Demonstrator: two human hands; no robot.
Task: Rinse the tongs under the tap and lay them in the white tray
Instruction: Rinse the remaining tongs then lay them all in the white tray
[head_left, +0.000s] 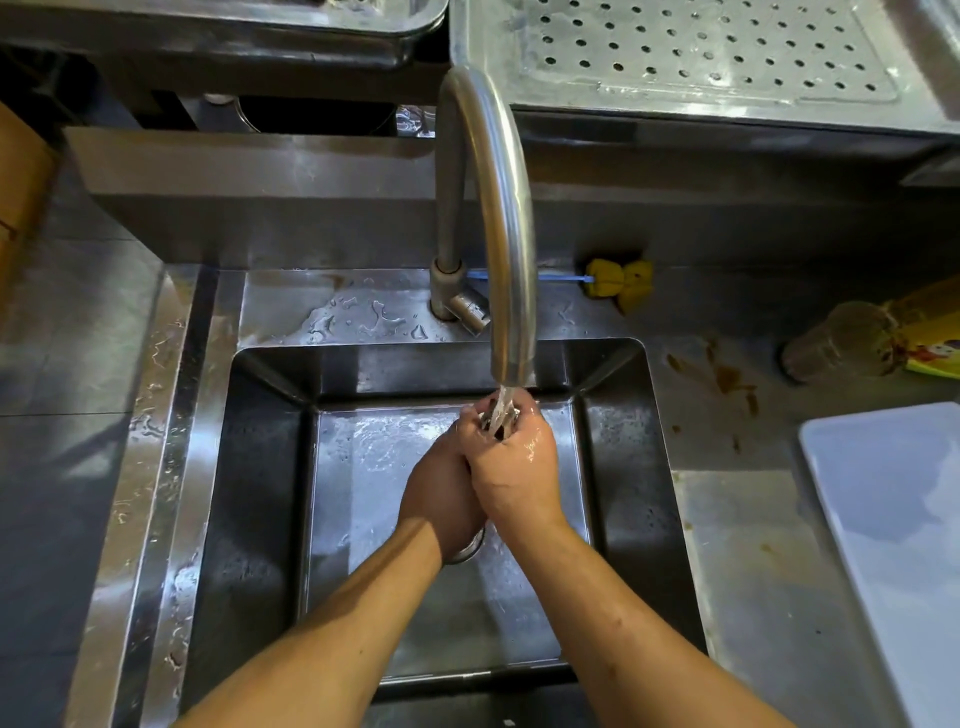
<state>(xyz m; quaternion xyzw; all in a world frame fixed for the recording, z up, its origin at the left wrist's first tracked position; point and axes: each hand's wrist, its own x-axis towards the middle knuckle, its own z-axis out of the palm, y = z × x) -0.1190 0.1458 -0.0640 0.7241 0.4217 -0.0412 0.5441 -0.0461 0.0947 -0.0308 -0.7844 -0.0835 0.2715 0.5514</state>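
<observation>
Water runs from the curved steel tap (498, 228) onto the metal tongs (500, 415), of which only a small shiny part shows between my fingers. My left hand (441, 493) and my right hand (514, 467) are clasped together around the tongs over the steel sink (270, 467), directly under the stream. Most of the tongs is hidden inside my hands. The white tray (893, 519) lies on the counter at the right edge, apart from my hands.
A yellow sponge brush with a blue handle (618, 280) lies behind the tap. A plastic bottle (852, 343) lies on its side on the stained right counter. A perforated steel rack (701, 52) sits on the shelf at the back.
</observation>
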